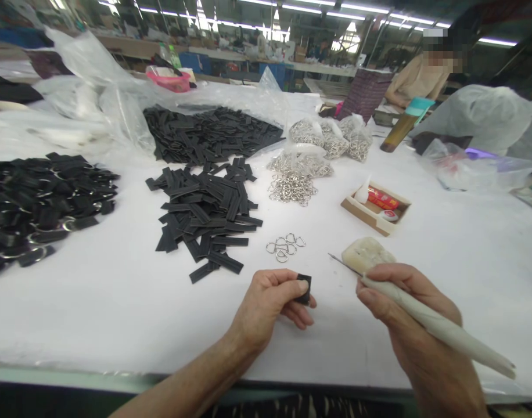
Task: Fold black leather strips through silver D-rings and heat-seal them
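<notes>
Between thumb and fingers, my left hand (272,302) pinches a small black strap piece (305,290), its far part hidden by the fingers. My right hand (416,319) grips a pale, wrapped handle like a pen; the thin metal tip of this awl-like tool (440,325) points left. Just behind that hand lies a yellowish, wax-like block (368,251). A few loose metal D-rings (286,247) lie beyond my left hand. To their left spreads a heap of flat black strips (209,212).
Black tabs with metal rings (43,203) are piled at far left. More black strips (209,133) and bagged rings (298,174) lie farther back. A small box (377,209) holds a red tube. A bottle (405,125) stands near a person (418,81) across the table (118,313).
</notes>
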The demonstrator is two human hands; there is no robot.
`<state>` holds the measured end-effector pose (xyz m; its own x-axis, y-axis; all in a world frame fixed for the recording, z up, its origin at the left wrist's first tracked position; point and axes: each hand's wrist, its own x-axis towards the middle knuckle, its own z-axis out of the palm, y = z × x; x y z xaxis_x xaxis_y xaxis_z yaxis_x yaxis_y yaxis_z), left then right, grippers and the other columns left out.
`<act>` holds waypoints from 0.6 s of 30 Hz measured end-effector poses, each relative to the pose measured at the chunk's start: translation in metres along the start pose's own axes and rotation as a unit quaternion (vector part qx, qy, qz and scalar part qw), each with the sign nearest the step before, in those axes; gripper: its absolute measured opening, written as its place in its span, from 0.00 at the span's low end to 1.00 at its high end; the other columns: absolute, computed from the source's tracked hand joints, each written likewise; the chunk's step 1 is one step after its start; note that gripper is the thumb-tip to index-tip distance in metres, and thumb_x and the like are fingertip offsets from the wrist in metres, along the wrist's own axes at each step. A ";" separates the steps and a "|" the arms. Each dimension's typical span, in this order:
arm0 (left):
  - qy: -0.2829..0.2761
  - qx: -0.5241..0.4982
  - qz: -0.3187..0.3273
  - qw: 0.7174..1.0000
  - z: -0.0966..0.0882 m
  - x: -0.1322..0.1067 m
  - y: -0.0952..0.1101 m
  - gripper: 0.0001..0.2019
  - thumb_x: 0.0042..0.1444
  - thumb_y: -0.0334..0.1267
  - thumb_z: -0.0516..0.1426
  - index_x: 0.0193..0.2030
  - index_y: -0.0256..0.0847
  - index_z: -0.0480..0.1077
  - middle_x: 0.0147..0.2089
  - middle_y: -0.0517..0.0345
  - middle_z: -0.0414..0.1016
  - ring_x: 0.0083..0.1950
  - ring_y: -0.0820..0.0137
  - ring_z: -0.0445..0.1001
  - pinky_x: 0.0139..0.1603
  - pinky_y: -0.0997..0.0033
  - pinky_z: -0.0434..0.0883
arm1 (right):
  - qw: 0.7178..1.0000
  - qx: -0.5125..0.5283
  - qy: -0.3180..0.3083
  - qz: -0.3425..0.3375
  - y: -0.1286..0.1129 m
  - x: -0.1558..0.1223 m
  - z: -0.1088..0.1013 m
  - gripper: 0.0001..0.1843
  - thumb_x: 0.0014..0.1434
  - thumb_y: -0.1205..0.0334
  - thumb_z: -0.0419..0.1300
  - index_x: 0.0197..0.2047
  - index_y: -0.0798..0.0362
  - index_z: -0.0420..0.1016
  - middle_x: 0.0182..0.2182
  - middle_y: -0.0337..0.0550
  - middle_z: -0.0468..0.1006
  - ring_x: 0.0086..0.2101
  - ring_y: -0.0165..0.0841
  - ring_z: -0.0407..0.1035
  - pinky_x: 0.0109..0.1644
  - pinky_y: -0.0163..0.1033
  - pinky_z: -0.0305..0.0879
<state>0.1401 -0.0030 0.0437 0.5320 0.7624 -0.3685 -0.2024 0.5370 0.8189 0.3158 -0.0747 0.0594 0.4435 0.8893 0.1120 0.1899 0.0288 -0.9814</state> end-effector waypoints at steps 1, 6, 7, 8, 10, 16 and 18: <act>0.001 -0.001 0.003 1.000 0.000 0.000 0.000 0.08 0.50 0.34 0.58 0.25 0.31 0.72 0.26 0.52 0.76 0.18 0.75 0.72 0.18 0.80 0.68 | 1.000 0.000 0.001 -0.004 0.001 -0.001 0.001 0.14 0.48 0.60 0.68 0.39 0.47 0.73 0.31 0.39 0.74 0.30 0.32 0.66 0.25 0.32 0.61; 0.012 0.002 0.021 1.000 -0.006 -0.006 0.004 0.09 0.50 0.35 0.57 0.25 0.31 0.72 0.26 0.51 0.76 0.17 0.75 0.71 0.18 0.80 0.67 | 0.999 0.017 0.022 -0.031 0.001 -0.004 0.010 0.13 0.46 0.61 0.69 0.36 0.48 0.74 0.27 0.39 0.76 0.27 0.33 0.69 0.26 0.34 0.66; 0.018 0.003 0.025 1.000 -0.009 -0.009 0.006 0.09 0.50 0.35 0.57 0.25 0.31 0.72 0.26 0.51 0.76 0.18 0.75 0.72 0.18 0.80 0.67 | 0.999 0.005 0.028 -0.028 0.000 -0.005 0.012 0.12 0.45 0.60 0.69 0.35 0.49 0.74 0.23 0.39 0.75 0.25 0.33 0.69 0.25 0.34 0.65; 0.025 0.004 0.028 0.999 -0.013 -0.012 0.008 0.09 0.50 0.35 0.57 0.25 0.31 0.73 0.27 0.51 0.76 0.18 0.75 0.72 0.18 0.79 0.67 | 0.999 -0.016 0.032 -0.018 0.000 -0.006 0.014 0.12 0.45 0.58 0.69 0.34 0.50 0.75 0.20 0.38 0.74 0.22 0.32 0.68 0.24 0.33 0.65; 0.047 0.017 0.037 0.998 -0.024 -0.020 0.014 0.09 0.50 0.36 0.57 0.25 0.31 0.73 0.28 0.51 0.76 0.19 0.74 0.72 0.18 0.79 0.67 | 0.997 -0.070 0.035 0.012 -0.001 -0.008 0.019 0.13 0.45 0.54 0.68 0.32 0.52 0.75 0.15 0.37 0.71 0.19 0.32 0.67 0.22 0.33 0.64; 0.244 0.146 0.117 0.952 -0.086 -0.059 0.051 0.11 0.47 0.41 0.61 0.29 0.33 0.73 0.27 0.54 0.75 0.22 0.73 0.70 0.20 0.76 0.67 | 0.992 -0.116 0.003 0.043 -0.006 -0.013 0.036 0.17 0.50 0.46 0.61 0.34 0.52 0.73 0.16 0.37 0.72 0.15 0.29 0.63 0.18 0.32 0.61; 0.331 0.202 0.126 0.913 -0.115 -0.074 0.067 0.13 0.45 0.43 0.62 0.31 0.33 0.72 0.21 0.57 0.73 0.21 0.73 0.67 0.20 0.75 0.64 | 0.990 -0.137 -0.031 0.023 -0.006 -0.013 0.042 0.15 0.52 0.48 0.60 0.34 0.52 0.73 0.16 0.36 0.71 0.14 0.28 0.63 0.18 0.31 0.62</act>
<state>-0.0068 0.0182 0.0750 -0.1299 0.9662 -0.2225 0.1411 0.2401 0.9604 0.2727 -0.0670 0.0577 0.4037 0.9136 0.0492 0.4043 -0.1300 -0.9053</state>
